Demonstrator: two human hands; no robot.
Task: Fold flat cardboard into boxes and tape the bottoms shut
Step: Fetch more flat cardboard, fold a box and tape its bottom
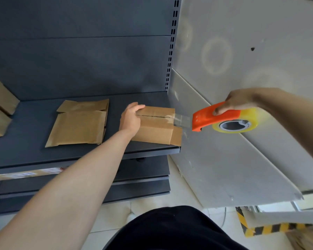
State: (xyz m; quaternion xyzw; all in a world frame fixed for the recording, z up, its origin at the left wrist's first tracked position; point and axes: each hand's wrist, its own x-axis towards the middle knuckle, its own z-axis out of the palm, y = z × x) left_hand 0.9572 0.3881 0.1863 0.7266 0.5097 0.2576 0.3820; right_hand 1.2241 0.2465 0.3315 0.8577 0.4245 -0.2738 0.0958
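While the shelf [34, 156] carried the work, the box [157, 127] sat at its front-right corner, one flap past the right edge. Risk: a hard pull on the tape vs. a weak hold could've dragged the box off that corner, or wrinkled the strip. Left hand [131, 118] gripped the box's left end, fingers curled over its top; right hand [238, 102] clasped the orange tape dispenser [215, 118]. Box: plain brown, seam taped, clear tape strip [182, 120] stretched off its right end.
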